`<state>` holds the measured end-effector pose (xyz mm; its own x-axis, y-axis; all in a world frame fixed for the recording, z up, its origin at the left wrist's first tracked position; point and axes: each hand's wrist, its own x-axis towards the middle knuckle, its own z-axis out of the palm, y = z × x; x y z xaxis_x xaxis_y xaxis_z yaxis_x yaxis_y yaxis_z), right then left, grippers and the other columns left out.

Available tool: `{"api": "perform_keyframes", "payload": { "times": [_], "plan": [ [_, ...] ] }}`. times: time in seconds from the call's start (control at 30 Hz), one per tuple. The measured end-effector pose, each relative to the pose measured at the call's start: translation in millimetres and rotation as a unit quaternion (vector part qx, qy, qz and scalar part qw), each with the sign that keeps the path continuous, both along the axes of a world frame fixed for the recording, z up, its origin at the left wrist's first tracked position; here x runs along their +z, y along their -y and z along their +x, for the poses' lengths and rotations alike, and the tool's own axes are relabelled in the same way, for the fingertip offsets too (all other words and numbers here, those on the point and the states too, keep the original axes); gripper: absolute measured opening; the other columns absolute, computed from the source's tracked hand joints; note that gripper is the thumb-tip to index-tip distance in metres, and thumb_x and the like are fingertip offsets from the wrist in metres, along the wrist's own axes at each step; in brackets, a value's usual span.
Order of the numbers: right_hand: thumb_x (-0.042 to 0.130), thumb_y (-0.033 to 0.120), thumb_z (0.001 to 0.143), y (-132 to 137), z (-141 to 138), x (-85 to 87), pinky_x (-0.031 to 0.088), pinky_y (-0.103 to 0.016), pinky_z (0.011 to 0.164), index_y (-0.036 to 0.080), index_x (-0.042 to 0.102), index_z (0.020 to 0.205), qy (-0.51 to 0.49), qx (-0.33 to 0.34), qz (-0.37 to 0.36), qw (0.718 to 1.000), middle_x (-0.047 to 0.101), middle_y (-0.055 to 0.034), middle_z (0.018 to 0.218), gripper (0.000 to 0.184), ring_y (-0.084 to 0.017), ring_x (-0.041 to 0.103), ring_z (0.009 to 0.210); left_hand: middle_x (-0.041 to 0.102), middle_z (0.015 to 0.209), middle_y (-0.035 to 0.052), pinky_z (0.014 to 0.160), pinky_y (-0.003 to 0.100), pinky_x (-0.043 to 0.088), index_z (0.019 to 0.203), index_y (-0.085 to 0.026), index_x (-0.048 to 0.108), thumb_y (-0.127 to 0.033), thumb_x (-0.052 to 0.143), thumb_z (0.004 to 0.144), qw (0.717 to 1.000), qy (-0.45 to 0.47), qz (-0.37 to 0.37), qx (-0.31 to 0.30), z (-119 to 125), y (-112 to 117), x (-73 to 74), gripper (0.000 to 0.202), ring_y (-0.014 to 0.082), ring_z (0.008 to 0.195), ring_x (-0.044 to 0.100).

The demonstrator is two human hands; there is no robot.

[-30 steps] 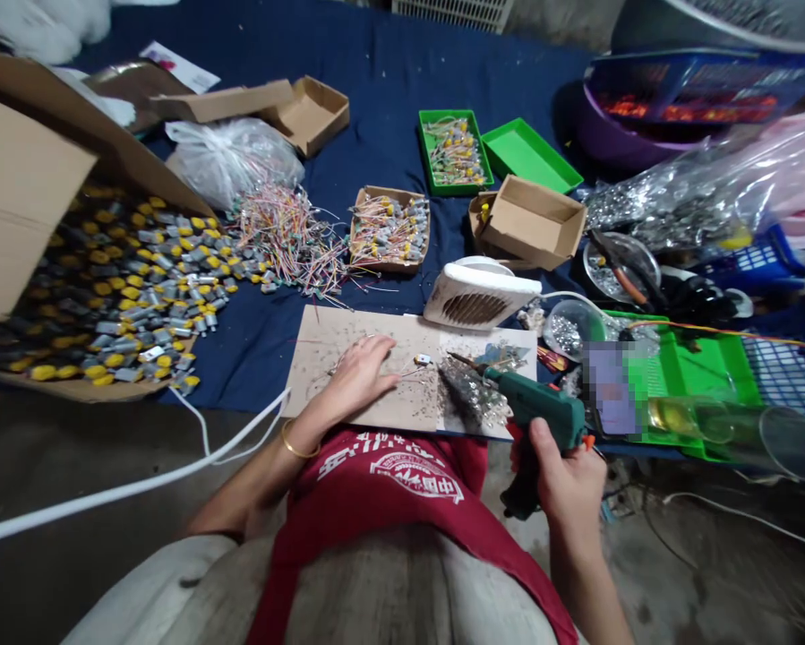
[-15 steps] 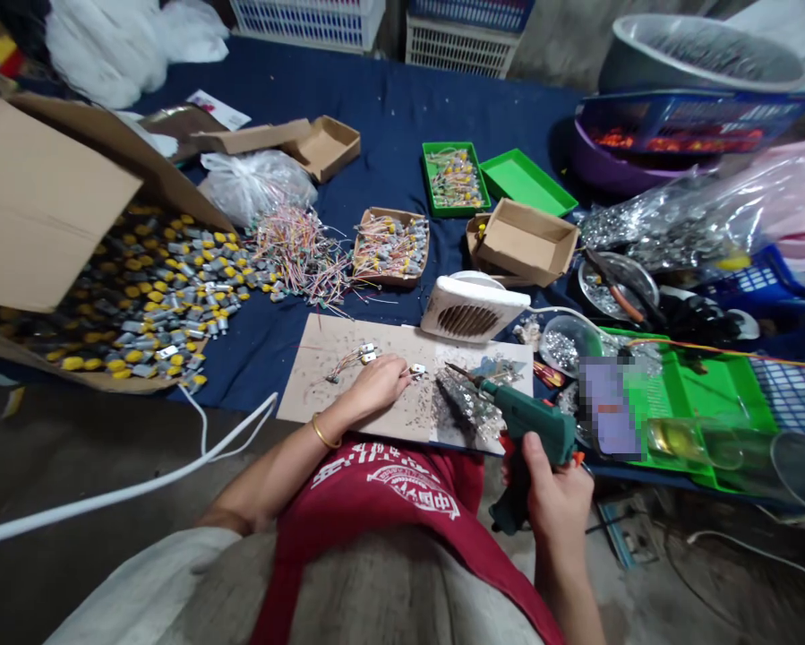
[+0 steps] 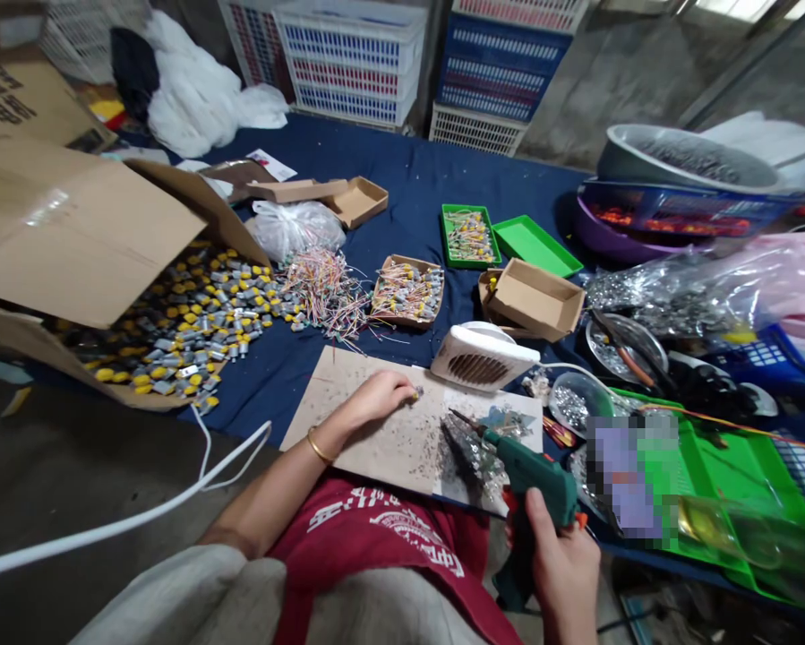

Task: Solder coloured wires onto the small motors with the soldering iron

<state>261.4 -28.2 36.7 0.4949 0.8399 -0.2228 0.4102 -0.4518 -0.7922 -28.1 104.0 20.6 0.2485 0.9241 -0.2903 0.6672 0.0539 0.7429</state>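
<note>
The right grip wraps firmly around the handle of a green hot-glue gun, whose nozzle angles over a speckled cardboard sheet. The left grip lies palm-down on that sheet, fingers together, their tips on a small pale part; any pinch cannot be told. A firm wrap seems best for steadying the nozzle. Beyond the sheet sits a white fan; left of it spill yellow-tipped motors.
</note>
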Motion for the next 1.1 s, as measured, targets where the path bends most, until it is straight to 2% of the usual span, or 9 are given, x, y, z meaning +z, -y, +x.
{"api": "perform_keyframes", "payload": {
  "times": [0.13, 0.27, 0.4, 0.5, 0.63, 0.73, 0.83, 0.97, 1.1],
  "plan": [
    [0.064, 0.082, 0.074, -8.4, -14.5, 13.1, 0.049, -0.031, 0.053, 0.016, 0.072, 0.061, -0.01, 0.016, -0.009, 1.0, 0.064, -0.0089, 0.052, 0.068, -0.025, 0.065, 0.057, 0.075, 0.08, 0.0045, 0.071, 0.026, 0.044, 0.084, -0.017, 0.078, -0.026, 0.056, 0.093, 0.995, 0.006, 0.089, 0.052, -30.1, -41.2, 22.1, 0.025, 0.0175, 0.074, 0.065],
    [0.066, 0.082, 0.073, -12.4, -26.3, 23.3, 0.047, -0.03, 0.049, 0.018, 0.066, 0.053, -0.036, 0.02, 0.001, 0.999, 0.061, -0.0068, 0.047, 0.067, -0.021, 0.059, 0.048, 0.076, 0.083, 0.0045, 0.076, 0.027, 0.046, 0.088, -0.018, 0.079, -0.026, 0.057, 0.093, 0.982, -0.032, 0.18, 0.042, -51.9, -100.9, 37.6, 0.023, 0.0172, 0.078, 0.065],
    [0.067, 0.079, 0.073, -8.0, -24.6, 21.1, 0.046, -0.029, 0.048, 0.016, 0.07, 0.059, -0.02, 0.002, -0.003, 1.0, 0.063, -0.0082, 0.051, 0.065, -0.023, 0.063, 0.053, 0.075, 0.084, 0.0079, 0.08, 0.029, 0.047, 0.081, -0.017, 0.078, -0.022, 0.058, 0.091, 0.968, -0.154, 0.198, 0.03, -62.3, -143.8, 31.6, 0.023, 0.0203, 0.082, 0.066],
    [0.065, 0.08, 0.074, -4.2, -17.5, 15.4, 0.048, -0.029, 0.048, 0.015, 0.073, 0.066, 0.004, -0.009, -0.005, 1.0, 0.068, -0.0106, 0.058, 0.066, -0.026, 0.066, 0.059, 0.073, 0.088, 0.0102, 0.083, 0.03, 0.047, 0.081, -0.017, 0.078, -0.022, 0.06, 0.089, 0.955, -0.213, 0.203, 0.015, -67.6, -152.9, 22.9, 0.02, 0.0226, 0.089, 0.066],
    [0.064, 0.08, 0.075, -3.2, -10.1, 11.2, 0.051, -0.032, 0.05, 0.014, 0.075, 0.075, 0.023, -0.006, -0.012, 1.0, 0.071, -0.0118, 0.064, 0.067, -0.027, 0.068, 0.062, 0.072, 0.098, 0.0101, 0.092, 0.033, 0.048, 0.094, -0.016, 0.078, -0.025, 0.065, 0.088, 0.954, -0.17, 0.242, 0.049, -85.7, -134.3, 16.9, 0.016, 0.0239, 0.098, 0.065],
    [0.063, 0.078, 0.077, -5.1, -8.2, 12.1, 0.051, -0.033, 0.05, 0.014, 0.075, 0.076, 0.033, -0.004, -0.026, 0.999, 0.068, -0.0101, 0.06, 0.065, -0.027, 0.067, 0.059, 0.072, 0.11, 0.0097, 0.098, 0.034, 0.048, 0.109, -0.017, 0.074, -0.026, 0.063, 0.091, 0.921, -0.116, 0.309, 0.208, -108.0, -94.3, 4.0, 0.022, 0.0229, 0.105, 0.065],
    [0.063, 0.077, 0.077, -11.2, -10.3, 15.2, 0.05, -0.032, 0.048, 0.016, 0.072, 0.071, 0.038, -0.012, -0.037, 0.999, 0.066, -0.0088, 0.057, 0.063, -0.025, 0.064, 0.055, 0.073, 0.098, 0.0087, 0.092, 0.035, 0.05, 0.096, -0.018, 0.073, -0.024, 0.059, 0.093, 0.891, -0.14, 0.271, 0.337, -123.6, -45.3, -21.2, 0.015, 0.0236, 0.096, 0.066],
    [0.068, 0.079, 0.072, -22.8, -19.1, 20.5, 0.049, -0.03, 0.045, 0.016, 0.069, 0.066, 0.018, -0.016, -0.061, 0.998, 0.065, -0.0081, 0.054, 0.064, -0.021, 0.06, 0.049, 0.073, 0.096, 0.0089, 0.09, 0.035, 0.05, 0.089, -0.019, 0.072, -0.021, 0.063, 0.09, 0.914, -0.161, 0.186, 0.323, -124.9, -10.4, -47.4, 0.01, 0.0236, 0.093, 0.066],
    [0.064, 0.075, 0.079, -24.2, -29.3, 23.1, 0.05, -0.029, 0.048, 0.015, 0.071, 0.068, 0.052, 0.017, -0.023, 0.998, 0.066, -0.0083, 0.055, 0.062, -0.02, 0.062, 0.05, 0.071, 0.107, 0.0115, 0.099, 0.038, 0.047, 0.101, -0.018, 0.072, -0.023, 0.063, 0.092, 0.924, -0.2, 0.176, 0.276, -116.2, -20.7, -45.1, 0.014, 0.0265, 0.107, 0.063]
  ]
}}
